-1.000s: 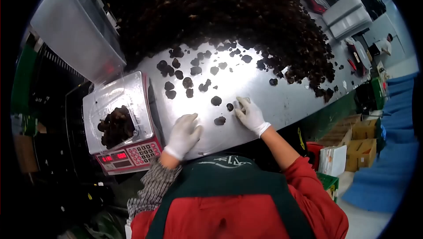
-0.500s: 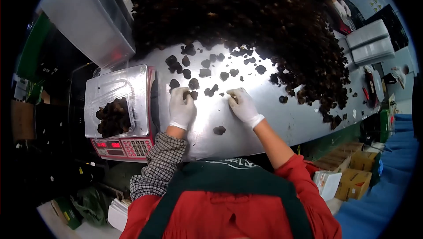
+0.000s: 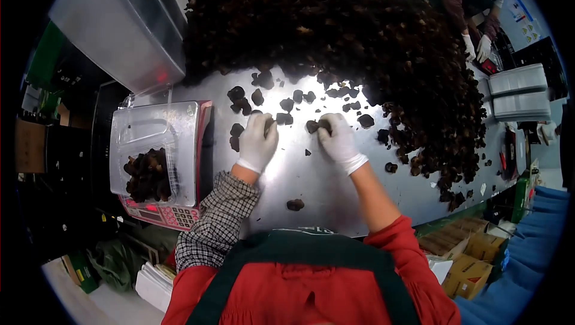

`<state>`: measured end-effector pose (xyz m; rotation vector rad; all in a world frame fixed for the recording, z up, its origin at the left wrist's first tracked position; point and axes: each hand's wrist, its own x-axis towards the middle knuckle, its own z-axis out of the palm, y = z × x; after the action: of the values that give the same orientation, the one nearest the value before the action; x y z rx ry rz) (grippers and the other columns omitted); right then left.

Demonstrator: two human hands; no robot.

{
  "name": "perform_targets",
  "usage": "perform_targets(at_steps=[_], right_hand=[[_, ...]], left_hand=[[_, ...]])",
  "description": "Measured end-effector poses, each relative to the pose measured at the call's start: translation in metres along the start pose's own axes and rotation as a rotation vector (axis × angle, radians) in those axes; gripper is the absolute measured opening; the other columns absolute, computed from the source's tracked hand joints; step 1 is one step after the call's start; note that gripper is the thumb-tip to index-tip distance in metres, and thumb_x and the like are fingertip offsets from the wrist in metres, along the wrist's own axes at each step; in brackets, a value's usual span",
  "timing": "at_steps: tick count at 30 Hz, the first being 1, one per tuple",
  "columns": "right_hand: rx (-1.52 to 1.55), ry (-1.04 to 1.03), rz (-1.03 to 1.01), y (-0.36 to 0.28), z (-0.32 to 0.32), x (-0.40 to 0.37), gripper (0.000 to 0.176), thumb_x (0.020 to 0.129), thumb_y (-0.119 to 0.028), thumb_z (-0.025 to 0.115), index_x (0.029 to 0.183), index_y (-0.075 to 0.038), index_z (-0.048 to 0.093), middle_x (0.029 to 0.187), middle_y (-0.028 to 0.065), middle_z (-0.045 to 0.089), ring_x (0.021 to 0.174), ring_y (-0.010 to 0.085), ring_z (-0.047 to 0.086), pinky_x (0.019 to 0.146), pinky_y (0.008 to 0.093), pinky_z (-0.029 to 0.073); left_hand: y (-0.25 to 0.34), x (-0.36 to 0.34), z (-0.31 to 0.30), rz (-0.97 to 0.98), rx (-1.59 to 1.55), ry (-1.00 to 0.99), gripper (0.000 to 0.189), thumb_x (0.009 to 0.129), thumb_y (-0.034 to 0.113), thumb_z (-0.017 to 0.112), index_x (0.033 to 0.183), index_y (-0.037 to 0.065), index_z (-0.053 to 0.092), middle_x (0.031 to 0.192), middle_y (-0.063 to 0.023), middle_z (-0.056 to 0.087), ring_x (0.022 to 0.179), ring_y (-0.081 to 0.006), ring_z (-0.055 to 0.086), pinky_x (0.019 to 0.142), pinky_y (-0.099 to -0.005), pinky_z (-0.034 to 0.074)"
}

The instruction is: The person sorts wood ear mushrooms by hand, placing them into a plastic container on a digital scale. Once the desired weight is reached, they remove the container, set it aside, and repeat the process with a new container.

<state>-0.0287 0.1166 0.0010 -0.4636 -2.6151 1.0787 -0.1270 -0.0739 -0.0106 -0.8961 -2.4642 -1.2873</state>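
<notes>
My left hand (image 3: 259,143), in a white glove, is closed over the metal table, fingertips together around a dark piece that barely shows. My right hand (image 3: 341,143), gloved too, pinches a dark, wrinkled dried-mushroom-like piece (image 3: 312,126) between thumb and fingers. Similar loose pieces (image 3: 287,104) lie scattered just beyond both hands. One single piece (image 3: 294,205) rests nearer to me. To the left, a clear plastic tray (image 3: 172,163) holding a clump of these pieces (image 3: 148,175) sits on a scale (image 3: 187,127) with a red keypad front.
A large heap of dark pieces (image 3: 335,25) covers the far side of the metal table (image 3: 335,205). Tall stacked clear containers (image 3: 120,31) stand behind the scale. At far right are white tray stacks (image 3: 520,91) and a co-worker's gloved hands (image 3: 476,48). Cardboard boxes (image 3: 470,274) stand lower right.
The view has shifted, bringing more of the co-worker into sight. Both my hands have moved slightly farther over the table. A dark piece now shows clearly in my right hand's pinch.
</notes>
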Motion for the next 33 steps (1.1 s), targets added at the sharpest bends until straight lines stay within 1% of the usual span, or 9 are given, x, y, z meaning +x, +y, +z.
perform_targets(at_steps=[3, 6, 10, 13, 16, 21, 28, 31, 33], right_hand=[[-0.157, -0.085, 0.002, 0.010, -0.012, 0.013, 0.033, 0.078, -0.006, 0.064, 0.110, -0.005, 0.057, 0.104, 0.0184, 0.056, 0.087, 0.0342, 0.061, 0.077, 0.0390, 0.051], [-0.188, -0.228, -0.025, 0.008, -0.003, 0.013, 0.047, 0.080, -0.016, 0.067, 0.124, -0.009, 0.052, 0.111, 0.0175, 0.052, 0.088, 0.0324, 0.062, 0.076, 0.0404, 0.053], [-0.276, -0.209, -0.071, -0.005, 0.003, 0.010, 0.049, 0.079, -0.025, 0.071, 0.121, -0.007, 0.053, 0.113, 0.0200, 0.051, 0.089, 0.0343, 0.061, 0.077, 0.0402, 0.053], [-0.352, -0.173, -0.124, -0.005, 0.011, 0.007, 0.036, 0.080, -0.022, 0.068, 0.109, -0.006, 0.056, 0.111, 0.0197, 0.052, 0.086, 0.0348, 0.062, 0.076, 0.0406, 0.053], [-0.280, -0.121, -0.063, 0.008, 0.023, 0.012, 0.011, 0.081, -0.013, 0.062, 0.087, -0.005, 0.056, 0.101, 0.0149, 0.056, 0.079, 0.0342, 0.062, 0.071, 0.0412, 0.053], [0.084, 0.028, 0.020, 0.017, 0.012, 0.026, 0.009, 0.081, -0.006, 0.058, 0.090, -0.004, 0.057, 0.091, 0.0169, 0.059, 0.081, 0.0351, 0.061, 0.074, 0.0402, 0.050], [-0.254, -0.224, -0.012, -0.008, 0.007, 0.083, 0.052, 0.086, -0.022, 0.062, 0.135, -0.013, 0.046, 0.115, 0.0188, 0.052, 0.091, 0.0344, 0.062, 0.080, 0.0405, 0.052], [-0.523, -0.311, -0.129, -0.013, 0.025, 0.087, 0.051, 0.087, -0.028, 0.061, 0.134, -0.017, 0.047, 0.112, 0.0185, 0.052, 0.089, 0.0313, 0.063, 0.076, 0.0391, 0.054], [-0.475, -0.279, -0.126, -0.007, 0.031, 0.090, 0.033, 0.087, -0.027, 0.059, 0.118, -0.016, 0.058, 0.106, 0.0161, 0.055, 0.086, 0.0309, 0.063, 0.074, 0.0386, 0.054]], left_hand=[[-0.003, 0.024, 0.017, -0.030, 0.053, -0.121, 0.022, 0.083, 0.016, 0.064, 0.101, 0.006, 0.057, 0.099, -0.0106, 0.057, 0.078, -0.0299, 0.063, 0.069, -0.0395, 0.052], [-0.007, 0.040, 0.022, -0.104, 0.181, -0.445, 0.049, 0.083, 0.035, 0.064, 0.120, 0.005, 0.055, 0.109, -0.0113, 0.054, 0.088, -0.0289, 0.064, 0.075, -0.0383, 0.054], [0.013, 0.054, 0.017, -0.149, 0.327, -0.643, 0.066, 0.079, 0.048, 0.067, 0.131, 0.010, 0.051, 0.120, -0.0106, 0.051, 0.092, -0.0299, 0.064, 0.079, -0.0393, 0.054], [0.002, 0.053, 0.028, -0.166, 0.354, -0.598, 0.058, 0.081, 0.044, 0.066, 0.126, 0.010, 0.055, 0.118, -0.0104, 0.053, 0.092, -0.0291, 0.064, 0.079, -0.0391, 0.054], [-0.012, 0.049, 0.034, -0.191, 0.152, -0.365, 0.029, 0.084, 0.026, 0.063, 0.104, 0.006, 0.065, 0.103, -0.0101, 0.060, 0.088, -0.0261, 0.064, 0.078, -0.0351, 0.053], [0.006, 0.051, -0.001, -0.524, -0.472, 0.133, 0.012, 0.078, 0.002, 0.066, 0.090, 0.003, 0.065, 0.090, -0.0044, 0.061, 0.082, -0.0146, 0.060, 0.075, -0.0278, 0.049], [-0.036, -0.011, -0.046, -0.427, 0.138, 0.176, 0.021, 0.080, 0.013, 0.065, 0.099, 0.003, 0.064, 0.098, -0.0125, 0.061, 0.088, -0.0275, 0.063, 0.080, -0.0344, 0.050], [-0.038, -0.017, -0.038, -0.347, 0.307, 0.051, 0.032, 0.084, 0.023, 0.062, 0.112, 0.007, 0.064, 0.102, -0.0129, 0.058, 0.087, -0.0301, 0.062, 0.077, -0.0367, 0.052], [-0.037, -0.013, -0.036, -0.351, 0.468, -0.086, 0.039, 0.083, 0.029, 0.064, 0.116, 0.008, 0.063, 0.101, -0.0129, 0.058, 0.085, -0.0301, 0.061, 0.075, -0.0380, 0.052]])
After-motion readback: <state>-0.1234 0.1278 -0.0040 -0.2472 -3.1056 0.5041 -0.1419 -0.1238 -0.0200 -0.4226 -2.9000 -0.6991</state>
